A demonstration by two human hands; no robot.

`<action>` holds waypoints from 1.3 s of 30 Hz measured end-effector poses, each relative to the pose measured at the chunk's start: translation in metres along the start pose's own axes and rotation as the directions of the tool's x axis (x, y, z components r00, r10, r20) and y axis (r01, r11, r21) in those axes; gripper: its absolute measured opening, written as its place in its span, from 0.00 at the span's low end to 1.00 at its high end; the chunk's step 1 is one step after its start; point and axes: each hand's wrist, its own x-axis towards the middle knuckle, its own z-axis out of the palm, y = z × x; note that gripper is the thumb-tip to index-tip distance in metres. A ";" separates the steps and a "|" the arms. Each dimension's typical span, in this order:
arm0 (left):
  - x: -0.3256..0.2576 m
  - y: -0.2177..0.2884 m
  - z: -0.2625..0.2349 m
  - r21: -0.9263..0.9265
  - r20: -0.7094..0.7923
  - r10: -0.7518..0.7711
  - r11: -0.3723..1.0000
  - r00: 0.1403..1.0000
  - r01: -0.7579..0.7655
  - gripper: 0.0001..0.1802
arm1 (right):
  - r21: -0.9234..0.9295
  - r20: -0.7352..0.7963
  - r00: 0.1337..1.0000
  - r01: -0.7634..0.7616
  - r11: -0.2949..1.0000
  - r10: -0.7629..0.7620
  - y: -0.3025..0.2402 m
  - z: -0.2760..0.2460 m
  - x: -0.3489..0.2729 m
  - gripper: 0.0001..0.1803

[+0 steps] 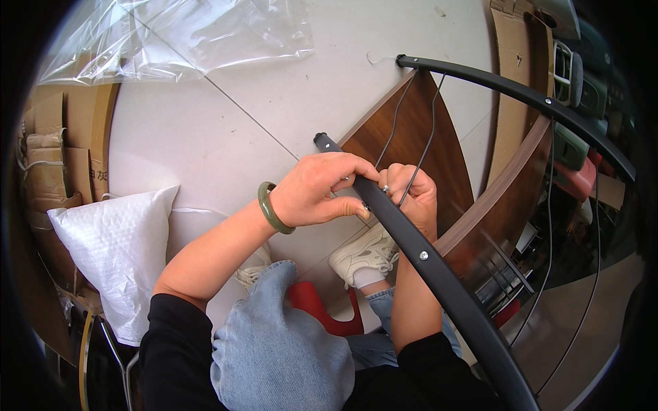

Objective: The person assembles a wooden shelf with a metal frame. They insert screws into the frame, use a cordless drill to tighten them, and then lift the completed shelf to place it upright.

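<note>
The black curved metal bar [439, 274] is gripped from above by the left hand [319, 192], while a thin wire [421, 161] is pinched against it by the right hand [411, 195].

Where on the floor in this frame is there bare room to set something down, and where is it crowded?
Bare tile lies between the clear plastic sheet, the white woven sack and the brown panel. It is crowded around the left hand and right hand on the dark metal bar with its wires, and by the cardboard at left.
</note>
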 end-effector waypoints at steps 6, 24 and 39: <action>0.000 0.000 0.000 -0.001 -0.001 0.008 1.000 1.000 -0.008 0.25 | -0.039 -0.111 0.987 -0.124 0.991 0.119 -0.004 0.003 -0.008 0.15; 0.000 -0.004 0.002 0.000 -0.018 0.043 0.999 0.999 -0.043 0.26 | 0.102 -0.048 0.991 -0.120 0.988 0.125 -0.001 0.006 -0.007 0.15; 0.000 -0.002 0.001 -0.021 -0.016 0.006 1.000 1.000 -0.006 0.26 | 0.128 0.008 0.991 -0.133 0.983 0.133 0.002 0.002 0.006 0.09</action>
